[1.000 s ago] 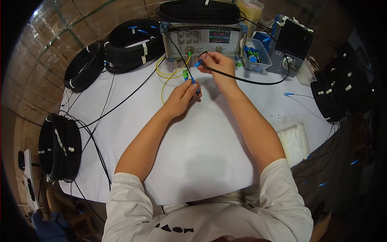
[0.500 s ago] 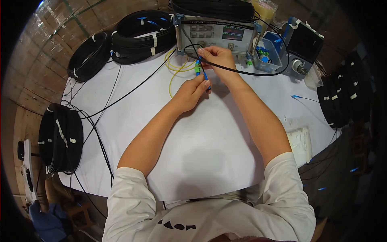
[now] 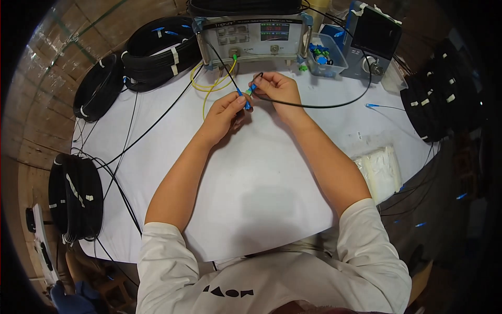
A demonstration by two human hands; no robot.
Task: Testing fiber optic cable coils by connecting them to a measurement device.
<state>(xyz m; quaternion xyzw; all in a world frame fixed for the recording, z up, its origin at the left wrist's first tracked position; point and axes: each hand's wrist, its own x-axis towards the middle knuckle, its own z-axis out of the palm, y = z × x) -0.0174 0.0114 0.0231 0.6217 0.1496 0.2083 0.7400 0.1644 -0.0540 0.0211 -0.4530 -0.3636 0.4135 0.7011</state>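
Two small connectors meet between my hands just above the white table (image 3: 251,172): a blue connector (image 3: 246,102) pinched in the left hand (image 3: 224,112) between thumb and forefinger, and a green-tipped connector (image 3: 250,90) pinched in the fingertips of the right hand (image 3: 280,89). Their ends look to be touching or nearly so; I cannot tell whether they are mated or only lined up, so I judge the joining to be in progress rather than finished. From the right hand's piece a black cable (image 3: 324,104) runs off across the cloth toward the grey box with a dark screen (image 3: 374,39), and another black lead (image 3: 219,57) climbs from the left hand toward the test instrument (image 3: 251,36) at the far edge. That instrument already has a green plug seated in a front port with a yellow fibre (image 3: 212,86) looping from it, so that end seems done. Just beside it sits a clear tray of blue and green connectors (image 3: 321,55). A loose blue-tipped lead (image 3: 379,106) lies unconnected on the right, which suggests more ends remain to be handled. Black cable coils (image 3: 157,44) ring the table, with one more coil (image 3: 76,196) low on the left and a pack of white wipes (image 3: 379,170) on the right.
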